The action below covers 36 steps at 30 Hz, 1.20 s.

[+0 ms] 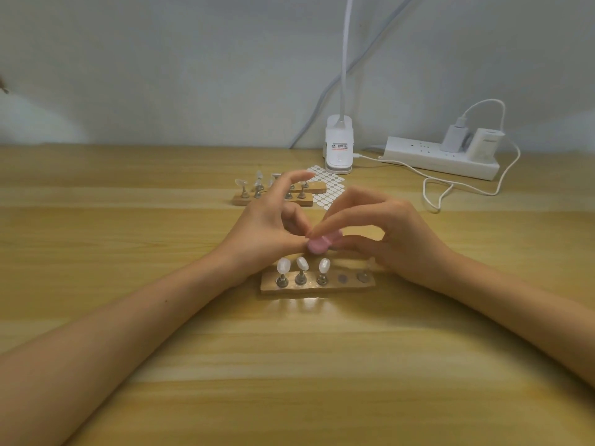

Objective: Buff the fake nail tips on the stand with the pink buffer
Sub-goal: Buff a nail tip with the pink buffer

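With the right hand (391, 235) pinching the pink buffer (317, 245) near the stand (317, 287), and the left hand (265, 222) gripping something hidden, light short strokes along each nail tip (302, 263) seem wisest.

The small pink buffer (317, 245) shows only one rounded end, because the right hand (396, 233) pinches it and covers the rest. The left hand (270, 226) meets it there, but its fingers hide whether it holds anything. On the near wooden stand (351, 286), the clear nail tip (370, 263) at the right end is blurry, half behind the right hand. The left hand blocks the middle of the far wooden stands (240, 200) and part of the white sticker sheet (331, 191). The white lamp neck (346, 59) runs off the top edge. The label (340, 146) on the white lamp clip (338, 162) is too small to read.
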Each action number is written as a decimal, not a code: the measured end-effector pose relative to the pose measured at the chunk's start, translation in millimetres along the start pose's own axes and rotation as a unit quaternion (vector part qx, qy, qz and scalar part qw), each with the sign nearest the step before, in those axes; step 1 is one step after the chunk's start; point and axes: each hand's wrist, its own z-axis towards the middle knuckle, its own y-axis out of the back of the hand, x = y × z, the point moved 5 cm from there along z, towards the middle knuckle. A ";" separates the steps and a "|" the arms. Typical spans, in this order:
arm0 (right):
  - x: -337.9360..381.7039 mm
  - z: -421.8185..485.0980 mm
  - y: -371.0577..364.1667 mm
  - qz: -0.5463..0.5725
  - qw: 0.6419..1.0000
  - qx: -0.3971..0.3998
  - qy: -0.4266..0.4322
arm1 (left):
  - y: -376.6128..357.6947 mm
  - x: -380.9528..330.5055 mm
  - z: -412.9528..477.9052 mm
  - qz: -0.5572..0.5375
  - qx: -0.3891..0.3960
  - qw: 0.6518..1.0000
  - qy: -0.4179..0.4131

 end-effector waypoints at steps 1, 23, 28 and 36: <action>-1.7 0.2 0.7 0.003 1.000 -0.003 -0.009 | -0.4 0.1 0.4 0.002 -0.001 1.000 0.000; 1.1 2.2 2.4 0.000 1.000 -0.007 -0.007 | -1.0 0.6 0.2 -0.005 -0.009 1.000 0.023; 3.5 2.3 1.5 -0.002 1.000 -0.010 -0.002 | -1.3 0.5 -0.1 -0.006 -0.015 1.000 0.023; -0.8 0.1 1.3 0.012 1.000 0.007 0.008 | -1.2 -0.1 -0.3 -0.002 -0.008 1.000 0.022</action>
